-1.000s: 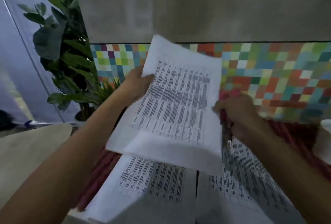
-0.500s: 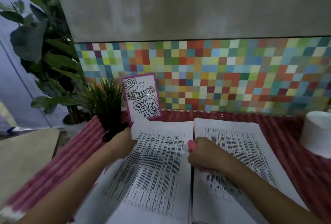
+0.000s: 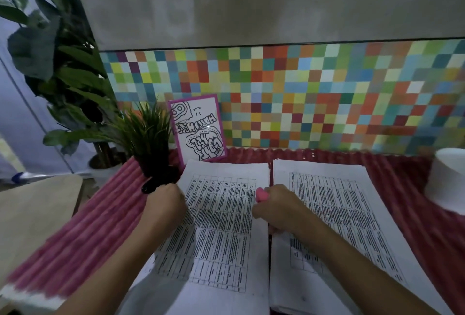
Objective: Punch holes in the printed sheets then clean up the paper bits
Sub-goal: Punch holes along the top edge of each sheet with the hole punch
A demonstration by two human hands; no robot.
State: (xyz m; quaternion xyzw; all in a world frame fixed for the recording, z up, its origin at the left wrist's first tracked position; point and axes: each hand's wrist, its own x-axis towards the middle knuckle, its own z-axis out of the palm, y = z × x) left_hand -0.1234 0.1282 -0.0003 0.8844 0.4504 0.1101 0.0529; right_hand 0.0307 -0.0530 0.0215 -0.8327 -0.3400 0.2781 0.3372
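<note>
Covering printed sheets (image 3: 226,234), tabular text seems illegible.

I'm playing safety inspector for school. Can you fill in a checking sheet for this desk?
Surface: red ribbed cloth under the sheets.
Job's things: left stack and right stack of printed sheets side by side; pink tool between them.
Clutter: small potted plant, doodle card, white roll at the right edge.
Grippers: left hand at the left stack's edge, fingers hidden; right hand grips the pink tool.
Cables: nothing seen.
Surroundings: colourful tiled wall, tall leafy plant at left.
</note>
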